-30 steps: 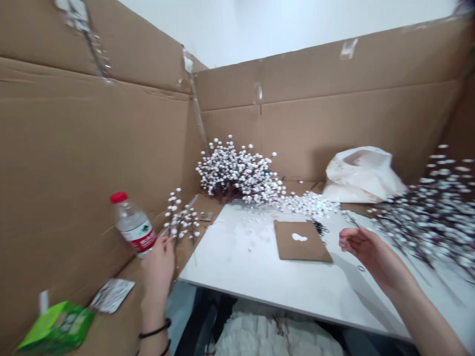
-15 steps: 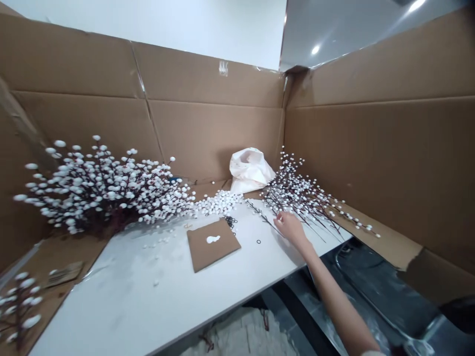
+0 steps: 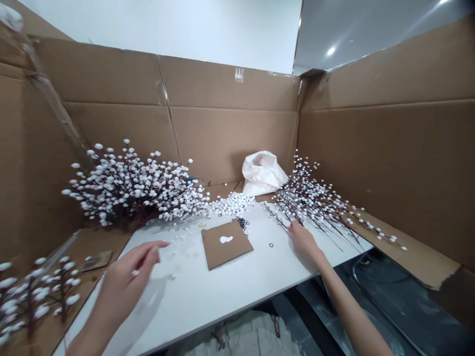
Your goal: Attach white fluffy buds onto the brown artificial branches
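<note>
Twig [image 3: 275, 215], dark, thin and branching, seemingly touches the right hand [image 3: 302, 241].

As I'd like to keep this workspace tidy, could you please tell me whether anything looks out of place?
Slightly: a few white beads lie scattered on the tabletop, left of the cardboard piece, away from the main bead pile; one black ring also lies apart from the ring cluster.

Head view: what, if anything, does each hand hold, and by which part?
Right hand: apparently a dark stem, by its near end. Left hand: cannot be told.
</note>
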`<state>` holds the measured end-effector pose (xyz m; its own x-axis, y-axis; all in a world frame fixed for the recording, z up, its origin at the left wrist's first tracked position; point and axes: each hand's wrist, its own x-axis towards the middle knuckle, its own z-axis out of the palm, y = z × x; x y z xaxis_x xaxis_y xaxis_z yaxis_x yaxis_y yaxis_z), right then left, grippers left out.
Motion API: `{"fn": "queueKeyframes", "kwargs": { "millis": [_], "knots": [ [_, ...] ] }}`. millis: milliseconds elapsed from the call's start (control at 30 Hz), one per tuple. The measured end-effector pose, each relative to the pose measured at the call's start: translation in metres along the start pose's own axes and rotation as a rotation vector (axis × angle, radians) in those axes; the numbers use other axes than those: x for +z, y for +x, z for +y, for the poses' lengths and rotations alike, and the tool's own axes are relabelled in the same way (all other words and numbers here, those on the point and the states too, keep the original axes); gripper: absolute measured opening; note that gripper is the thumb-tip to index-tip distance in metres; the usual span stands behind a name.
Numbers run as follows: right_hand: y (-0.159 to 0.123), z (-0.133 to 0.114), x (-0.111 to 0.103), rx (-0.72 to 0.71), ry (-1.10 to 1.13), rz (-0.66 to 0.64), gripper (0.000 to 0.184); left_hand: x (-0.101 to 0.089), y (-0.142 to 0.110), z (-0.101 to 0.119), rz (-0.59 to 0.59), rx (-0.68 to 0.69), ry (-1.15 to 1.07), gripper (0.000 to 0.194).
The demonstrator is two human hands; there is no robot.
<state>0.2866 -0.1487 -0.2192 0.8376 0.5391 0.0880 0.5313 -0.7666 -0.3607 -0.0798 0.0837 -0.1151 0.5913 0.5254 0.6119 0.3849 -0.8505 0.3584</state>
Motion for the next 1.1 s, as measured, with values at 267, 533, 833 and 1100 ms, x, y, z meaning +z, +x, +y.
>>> {"fn": "queueKeyframes", "kwargs": {
  "millis": [267, 533, 833, 1100],
  "knots": [
    [-0.002, 0.006, 0.004, -0.111, 0.371, 0.255, 0.024, 0.077, 0.06, 0.024, -0.264, 0.306, -0.117, 0.034],
    [-0.009, -0.056, -0.018, -0.574, 0.884, -0.028, 0.032, 0.094, 0.06, 0.007, -0.06, -0.03, -0.577, 0.039],
    [0.035, -0.124, 0.015, -0.842, 0.798, -0.47, 0.033, 0.104, 0.057, -0.018, 0.119, -0.345, -0.938, 0.04],
    [0.031, -0.121, 0.027, -0.846, 0.713, -0.387, 0.026, 0.121, 0.051, -0.02, 0.102, -0.43, -0.964, 0.029]
  ]
}}
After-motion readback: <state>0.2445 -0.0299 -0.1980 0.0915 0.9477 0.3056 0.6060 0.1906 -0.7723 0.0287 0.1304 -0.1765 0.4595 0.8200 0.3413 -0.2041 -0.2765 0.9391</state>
